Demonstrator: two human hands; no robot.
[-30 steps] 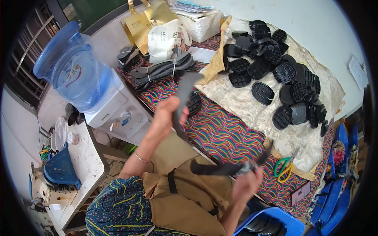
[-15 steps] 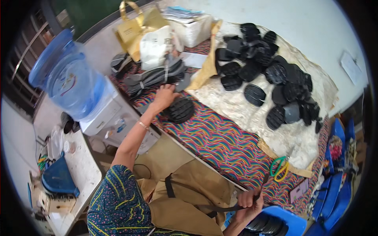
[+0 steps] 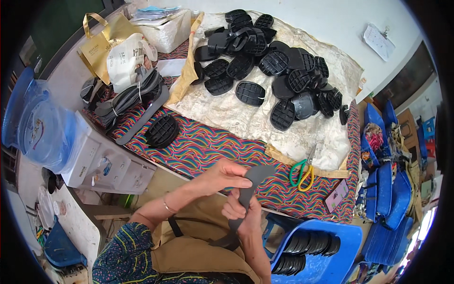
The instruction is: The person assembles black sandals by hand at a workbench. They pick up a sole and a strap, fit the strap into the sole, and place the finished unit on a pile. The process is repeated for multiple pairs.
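Observation:
In front of my body, a long dark grey strip with a broad rounded end is held between my two hands. My left hand pinches it just below that broad end. Lower down, my right hand has its fingers wrapped round the strip, whose tail hangs over my brown apron. A tied bundle of similar grey strips lies at the table's left, with one loose strip beside it. Near that sits a black oval piece with a gridded face.
Many black oval pieces are heaped on a stained white sheet. Scissors with green and yellow handles and a phone lie at the right. A blue bin holds rows of black pieces. A water dispenser stands left.
My left hand has come away from the bundle, moving right and nearer to me, onto the strip. My right hand has risen with the strip. The view has shifted right.

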